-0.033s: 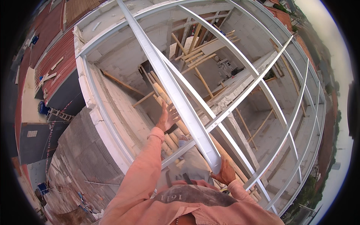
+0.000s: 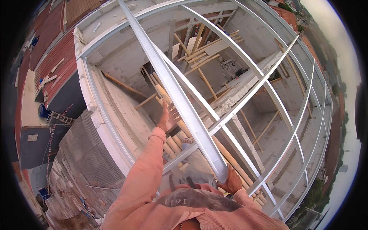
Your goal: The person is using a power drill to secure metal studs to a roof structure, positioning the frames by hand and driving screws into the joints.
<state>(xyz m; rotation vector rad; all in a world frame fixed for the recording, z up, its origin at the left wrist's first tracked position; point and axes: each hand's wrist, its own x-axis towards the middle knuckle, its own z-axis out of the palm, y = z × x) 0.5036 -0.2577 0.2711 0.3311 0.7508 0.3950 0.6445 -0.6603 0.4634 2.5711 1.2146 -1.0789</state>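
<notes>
Unroofed grey-block walls [image 2: 123, 57] already bear silver metal bars [image 2: 243, 101]; right hand [image 2: 232, 181] cups a long whitish metal channel [image 2: 175, 92], left hand [image 2: 166, 119] spread alongside.

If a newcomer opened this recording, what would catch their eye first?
Probably the long silver metal channel, slanting from the upper left to the lower middle, with the bare left hand beside its left edge and the bare right hand at its near end. Next, the crossing pale metal bars on the right, above grey block walls. Far left: a red corrugated roof.
</notes>
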